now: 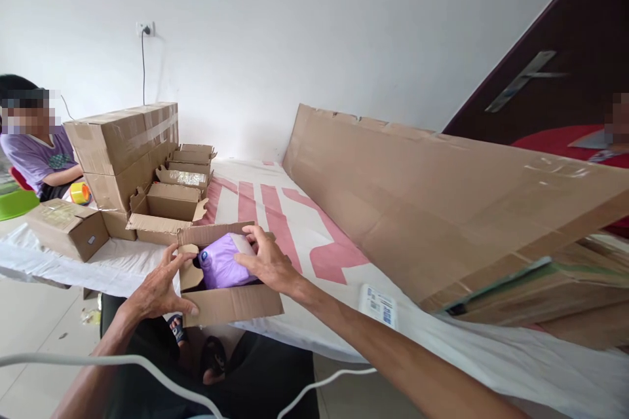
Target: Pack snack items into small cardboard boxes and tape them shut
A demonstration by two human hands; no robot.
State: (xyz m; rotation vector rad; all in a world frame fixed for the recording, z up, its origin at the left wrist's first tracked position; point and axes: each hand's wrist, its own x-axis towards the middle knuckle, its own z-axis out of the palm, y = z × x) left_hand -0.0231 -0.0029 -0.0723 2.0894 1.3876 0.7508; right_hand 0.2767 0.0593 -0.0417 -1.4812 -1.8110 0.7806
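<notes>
An open cardboard box stands at the near edge of the table, its flaps raised. Inside lies a shiny purple plastic-wrapped package with a small round blue mark and a pale patch. My left hand grips the box's left end, thumb on the front flap and fingers at the side flap. On the other side my right hand curves over the package's right end, thumb against the purple wrap and fingers near the box's back edge. What lies under the package is hidden.
Open boxes line up behind, next to stacked taped cartons. A closed carton and a tape roll are left, near a seated person. A big cardboard sheet leans right; a white labelled packet lies before it.
</notes>
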